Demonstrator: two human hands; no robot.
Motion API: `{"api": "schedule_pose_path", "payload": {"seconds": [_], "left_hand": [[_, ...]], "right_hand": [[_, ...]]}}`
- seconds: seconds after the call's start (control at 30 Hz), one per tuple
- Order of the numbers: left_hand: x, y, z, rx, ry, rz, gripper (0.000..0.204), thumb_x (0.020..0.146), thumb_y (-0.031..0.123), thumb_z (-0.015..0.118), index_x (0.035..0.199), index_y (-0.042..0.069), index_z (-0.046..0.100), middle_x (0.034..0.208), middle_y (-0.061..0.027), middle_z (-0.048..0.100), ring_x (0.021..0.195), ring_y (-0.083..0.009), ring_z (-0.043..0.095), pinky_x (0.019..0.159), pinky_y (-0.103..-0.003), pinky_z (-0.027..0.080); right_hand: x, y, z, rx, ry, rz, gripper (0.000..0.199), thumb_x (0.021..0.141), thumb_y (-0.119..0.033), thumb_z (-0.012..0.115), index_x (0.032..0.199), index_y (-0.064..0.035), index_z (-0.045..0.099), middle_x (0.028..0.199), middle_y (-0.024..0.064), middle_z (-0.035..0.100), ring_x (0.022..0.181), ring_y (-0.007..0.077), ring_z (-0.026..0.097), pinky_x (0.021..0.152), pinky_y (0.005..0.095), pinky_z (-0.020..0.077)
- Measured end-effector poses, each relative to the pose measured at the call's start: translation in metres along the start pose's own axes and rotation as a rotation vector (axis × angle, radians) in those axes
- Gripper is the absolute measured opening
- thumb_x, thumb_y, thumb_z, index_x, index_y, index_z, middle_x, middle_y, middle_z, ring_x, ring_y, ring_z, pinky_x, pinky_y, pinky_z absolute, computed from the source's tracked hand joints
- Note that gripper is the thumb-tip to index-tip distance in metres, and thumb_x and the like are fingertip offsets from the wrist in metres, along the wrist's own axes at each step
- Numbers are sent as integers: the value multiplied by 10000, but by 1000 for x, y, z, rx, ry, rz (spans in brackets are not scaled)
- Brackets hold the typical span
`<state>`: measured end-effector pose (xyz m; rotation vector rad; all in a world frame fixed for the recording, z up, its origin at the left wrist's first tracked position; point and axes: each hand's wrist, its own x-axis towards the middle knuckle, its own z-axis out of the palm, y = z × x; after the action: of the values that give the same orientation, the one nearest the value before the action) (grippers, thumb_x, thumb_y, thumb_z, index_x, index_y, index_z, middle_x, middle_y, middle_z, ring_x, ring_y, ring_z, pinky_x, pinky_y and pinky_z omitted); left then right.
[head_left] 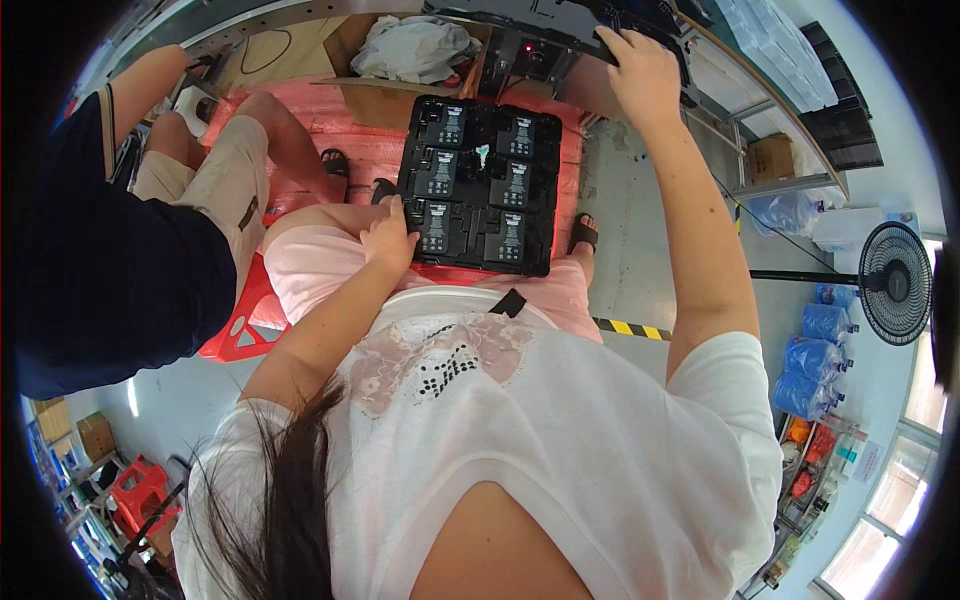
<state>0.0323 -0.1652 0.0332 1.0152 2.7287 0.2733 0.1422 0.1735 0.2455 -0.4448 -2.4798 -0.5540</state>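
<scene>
A black plastic tray point(541, 232) rests on my lap, with several flat black batteries point(516, 184) lying in its recesses in two columns. My left hand point(390, 238) grips the tray's near left edge, fingers over the rim. A small pale, greenish patch point(483, 155) shows near the tray's middle. My right arm reaches up and forward; its hand point(641, 75) is closed on the edge of another black moulded plastic piece point(575, 18) at the top of the view. That piece is partly cut off by the picture's edge, and some of my right fingers are hidden.
At my left sits a person in a dark top point(120, 270). Ahead stand a cardboard box point(385, 105) with a crumpled plastic bag point(415, 48) and a red-wrapped surface point(570, 150). A black fan point(895, 283) and blue water bottles point(805, 385) stand right.
</scene>
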Motion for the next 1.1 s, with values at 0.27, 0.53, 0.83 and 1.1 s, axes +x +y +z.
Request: {"api": "schedule_pose_path", "payload": {"seconds": [0.27,0.53,0.83,1.1], "left_hand": [[53,-63,-14,-710,-244,-163,585,811,355,639,1225,-26,481,1113,-159,600,1025,-266,576,894,-398,431],[37,-82,-180,-2257,-560,52,581,923,454,402,1232,-27,503,1169,-147,593,1047,-279,580,902,-409,470],[21,-78,-121,-1744,-473,-113,402,858,147,577,1232,12,517,1138,-79,608,1016,-194,589,918,-319,445],[35,-45,-42,-1561,-505,-246,268,877,48,539,1134,-24,570,975,-80,633,862,-168,605,749,-295,494]], "right_hand": [[-17,-30,-98,214,223,-216,399,674,-40,598,1050,-169,630,1048,28,630,963,219,597,829,366,436],[-65,-91,-91,466,93,-368,525,649,-5,623,1142,-184,596,1184,40,572,1130,235,521,935,419,389],[-150,-158,3,1602,-293,1018,543,853,-44,492,1373,-67,337,1403,219,328,1270,356,364,1027,415,334],[-246,-141,40,2029,31,1789,382,920,-304,509,1171,-15,501,907,109,614,806,236,628,727,342,527]]}}
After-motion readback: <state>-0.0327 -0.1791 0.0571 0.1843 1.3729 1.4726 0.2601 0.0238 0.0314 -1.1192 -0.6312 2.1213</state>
